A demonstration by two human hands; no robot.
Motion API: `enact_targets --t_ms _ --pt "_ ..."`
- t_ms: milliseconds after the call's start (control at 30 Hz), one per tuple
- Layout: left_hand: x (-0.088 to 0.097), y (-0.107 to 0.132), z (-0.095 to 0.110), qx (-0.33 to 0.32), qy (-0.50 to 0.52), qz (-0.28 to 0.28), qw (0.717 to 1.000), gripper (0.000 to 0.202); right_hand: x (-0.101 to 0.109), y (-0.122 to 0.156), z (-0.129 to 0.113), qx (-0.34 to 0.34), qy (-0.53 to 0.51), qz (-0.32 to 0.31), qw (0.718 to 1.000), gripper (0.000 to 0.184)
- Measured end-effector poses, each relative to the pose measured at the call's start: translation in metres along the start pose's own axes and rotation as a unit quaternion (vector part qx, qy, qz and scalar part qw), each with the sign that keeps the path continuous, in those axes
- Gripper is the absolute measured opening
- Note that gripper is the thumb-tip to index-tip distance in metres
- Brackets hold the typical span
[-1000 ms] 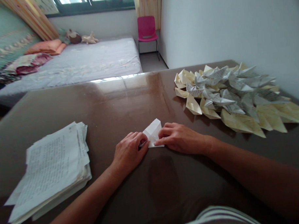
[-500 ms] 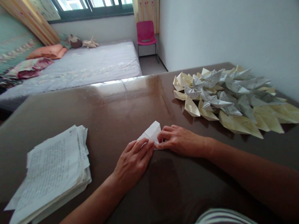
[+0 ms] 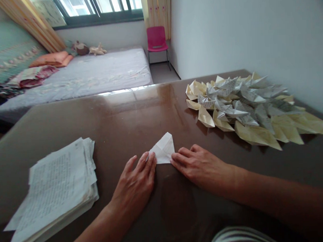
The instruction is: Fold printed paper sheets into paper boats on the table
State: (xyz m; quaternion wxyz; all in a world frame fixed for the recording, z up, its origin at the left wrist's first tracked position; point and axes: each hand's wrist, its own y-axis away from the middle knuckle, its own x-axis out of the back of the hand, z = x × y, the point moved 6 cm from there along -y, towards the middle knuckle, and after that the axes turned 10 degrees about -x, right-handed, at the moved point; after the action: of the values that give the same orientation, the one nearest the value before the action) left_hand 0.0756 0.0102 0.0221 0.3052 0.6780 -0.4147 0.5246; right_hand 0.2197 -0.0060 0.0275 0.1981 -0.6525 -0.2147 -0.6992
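A small sheet of white paper (image 3: 165, 149), folded into a rough triangle with crease lines across it, lies on the brown table. At its left corner, the index and middle fingertips of my left hand (image 3: 135, 183) press together on the edge, while the other fingers fan out a little. My right hand (image 3: 201, 165) has its fingers bent and closed on the lower right corner of the folded paper. Both thumbs are mostly hidden from view.
A stack of printed sheets (image 3: 58, 188) lies at the left on the glossy table (image 3: 129, 122). Many folded paper boats (image 3: 245, 107), white and yellowish, are heaped at the right by the wall. Beyond stand a bed (image 3: 104, 68) and a pink chair (image 3: 157, 39).
My hands have drawn apart, the left one to the left and down, the right one slightly downward. More of the folded paper shows, and it looks flatter.
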Motion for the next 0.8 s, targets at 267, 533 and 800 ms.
enact_targets --t_ms 267,533,800 --pt "-0.003 0.006 -0.013 -0.002 0.02 0.023 1.0 0.04 0.007 -0.001 0.002 -0.003 -0.015 -0.014 1.0 0.015" --pt "-0.008 0.001 -0.024 -0.025 0.086 0.082 0.993 0.024 -0.001 -0.026 0.015 -0.089 -0.056 0.042 0.994 0.026" --pt "-0.014 -0.008 -0.046 0.056 0.171 0.134 0.974 0.036 -0.001 -0.029 0.012 -0.015 -0.062 0.081 0.995 0.038"
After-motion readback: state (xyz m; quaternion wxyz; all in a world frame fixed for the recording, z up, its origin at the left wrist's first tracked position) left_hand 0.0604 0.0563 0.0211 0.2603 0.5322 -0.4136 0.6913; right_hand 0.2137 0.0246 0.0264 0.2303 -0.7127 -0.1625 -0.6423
